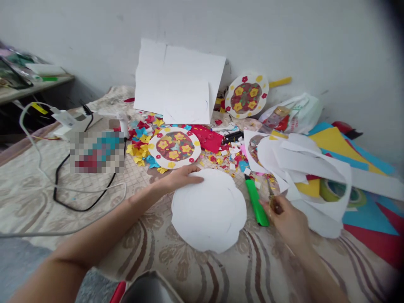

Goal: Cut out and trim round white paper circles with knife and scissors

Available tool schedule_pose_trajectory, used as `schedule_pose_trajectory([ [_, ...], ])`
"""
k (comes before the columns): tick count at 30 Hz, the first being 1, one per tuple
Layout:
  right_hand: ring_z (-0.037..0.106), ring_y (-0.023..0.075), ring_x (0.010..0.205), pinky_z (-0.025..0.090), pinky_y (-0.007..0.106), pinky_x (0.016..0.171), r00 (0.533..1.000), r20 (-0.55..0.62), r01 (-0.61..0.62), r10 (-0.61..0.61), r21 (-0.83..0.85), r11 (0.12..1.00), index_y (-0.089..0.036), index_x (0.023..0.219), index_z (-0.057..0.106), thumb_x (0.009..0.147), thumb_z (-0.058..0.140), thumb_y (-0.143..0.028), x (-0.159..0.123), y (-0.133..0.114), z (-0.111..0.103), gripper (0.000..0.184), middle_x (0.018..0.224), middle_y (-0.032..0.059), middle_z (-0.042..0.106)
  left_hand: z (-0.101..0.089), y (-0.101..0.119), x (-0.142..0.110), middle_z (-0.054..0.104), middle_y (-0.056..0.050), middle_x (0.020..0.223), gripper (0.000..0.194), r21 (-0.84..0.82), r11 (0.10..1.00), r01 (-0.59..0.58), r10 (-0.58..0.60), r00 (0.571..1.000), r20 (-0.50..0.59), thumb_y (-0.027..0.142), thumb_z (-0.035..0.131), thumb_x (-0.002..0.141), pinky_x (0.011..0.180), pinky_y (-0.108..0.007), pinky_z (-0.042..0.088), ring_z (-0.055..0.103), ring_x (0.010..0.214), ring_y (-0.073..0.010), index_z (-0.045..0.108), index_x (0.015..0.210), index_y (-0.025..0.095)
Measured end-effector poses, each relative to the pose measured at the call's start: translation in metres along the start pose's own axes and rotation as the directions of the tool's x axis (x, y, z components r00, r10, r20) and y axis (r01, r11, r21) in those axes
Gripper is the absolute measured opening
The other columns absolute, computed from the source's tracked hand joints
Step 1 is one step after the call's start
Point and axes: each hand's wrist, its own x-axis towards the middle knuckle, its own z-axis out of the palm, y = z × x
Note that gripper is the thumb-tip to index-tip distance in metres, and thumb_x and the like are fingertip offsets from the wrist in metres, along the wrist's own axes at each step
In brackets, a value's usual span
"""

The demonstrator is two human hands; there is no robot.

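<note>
My left hand [179,178] grips the upper left edge of a round white paper [208,212] with a wavy outline, thumb on top. The paper lies over the patterned cloth near its front edge. In my right hand [288,219] is a pair of scissors [270,194], blades pointing away from me and apart from the paper. Between the paper and the scissors lies a green marker-like tool [256,202] with a dark tip. Just beyond my left hand sits a white-rimmed disc [174,148] decorated with yellow and red paper flowers.
Folded paper flowers [142,145] and coloured scraps [221,158] lie behind. White offcuts [299,168], tape [342,193] and coloured sheets [372,214] crowd the right. White boards [179,80] and a second flowered disc [246,96] lean at the wall. Cables [85,208] cross the left.
</note>
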Motion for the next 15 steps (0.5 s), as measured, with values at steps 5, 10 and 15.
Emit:
schedule_pose_trajectory([
  [5, 0.055, 0.0153, 0.054, 0.044, 0.028, 0.054, 0.996, 0.071, -0.089, 0.057, 0.606, 0.790, -0.023, 0.081, 0.057, 0.077, 0.070, -0.060, -0.013, -0.018, -0.006, 0.039, 0.077, 0.0031, 0.073, 0.004, 0.000, -0.001, 0.074, -0.005, 0.099, 0.051, -0.019, 1.000, 0.011, -0.011, 1.000, 0.024, 0.055, 0.073, 0.077, 0.064, -0.027, 0.053, 0.070, 0.079, -0.0210, 0.066, 0.111, 0.018],
  [10, 0.053, 0.0137, 0.051, 0.045, 0.026, 0.050, 0.972, 0.236, -0.168, -0.012, 0.726, 0.666, -0.022, 0.080, 0.062, 0.073, 0.079, -0.057, -0.022, -0.033, -0.001, 0.039, 0.070, 0.0023, 0.069, 0.010, -0.006, 0.001, 0.072, -0.003, 0.095, 0.044, -0.044, 0.999, 0.010, -0.007, 0.997, 0.073, 0.049, 0.073, 0.076, 0.063, -0.026, 0.052, 0.069, 0.077, -0.0191, 0.066, 0.109, 0.020],
  [15, 0.054, 0.0117, 0.053, 0.048, 0.027, 0.052, 0.976, 0.219, -0.178, 0.017, 0.745, 0.643, -0.022, 0.081, 0.058, 0.068, 0.084, -0.054, -0.020, -0.033, 0.002, 0.043, 0.090, 0.0054, 0.076, 0.014, -0.006, 0.001, 0.071, -0.003, 0.101, 0.042, -0.065, 0.998, -0.009, 0.015, 0.996, 0.090, 0.047, 0.072, 0.078, 0.066, -0.025, 0.052, 0.069, 0.082, -0.0192, 0.065, 0.108, 0.019],
])
